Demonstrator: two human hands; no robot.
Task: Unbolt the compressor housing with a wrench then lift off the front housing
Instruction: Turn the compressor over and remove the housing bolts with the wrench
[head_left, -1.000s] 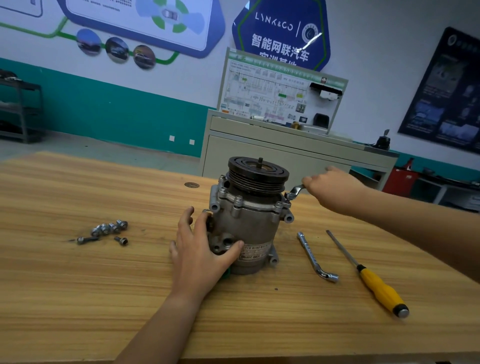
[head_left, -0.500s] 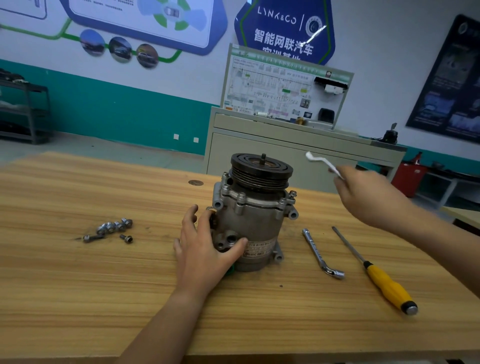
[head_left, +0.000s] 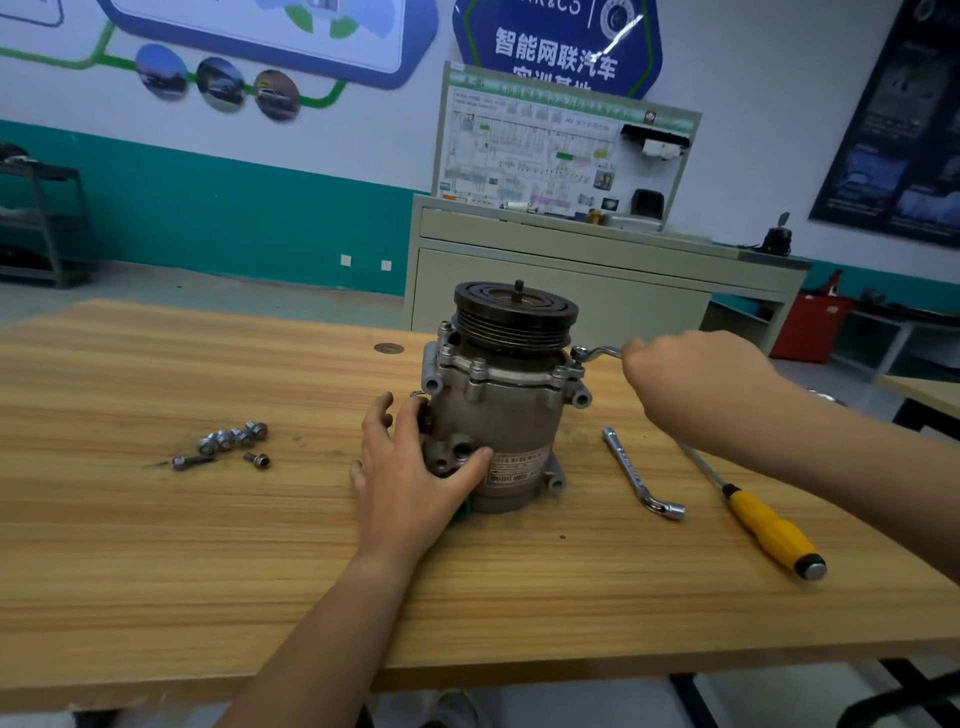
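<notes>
We are working at a wooden counter (head_left: 156, 545), where the compressor (head_left: 498, 415) is standing upright near the middle, pulley (head_left: 514, 312) on top. Our left hand (head_left: 410, 478) is pressing against its lower left side, fingers spread up the body and the thumb lying across the front beside the label. Our right hand (head_left: 691, 379) is curling into a fist round the handle of a wrench (head_left: 597, 354), whose head is sitting on a bolt (head_left: 577, 358) at the right edge of the housing flange, just under the pulley. A second wrench (head_left: 641, 475) is lying on the counter right of the compressor, and a yellow-handled screwdriver (head_left: 769, 525) is lying further right, partly under our forearm. Loose bolts (head_left: 228, 441) are lying in a cluster well to the left.
</notes>
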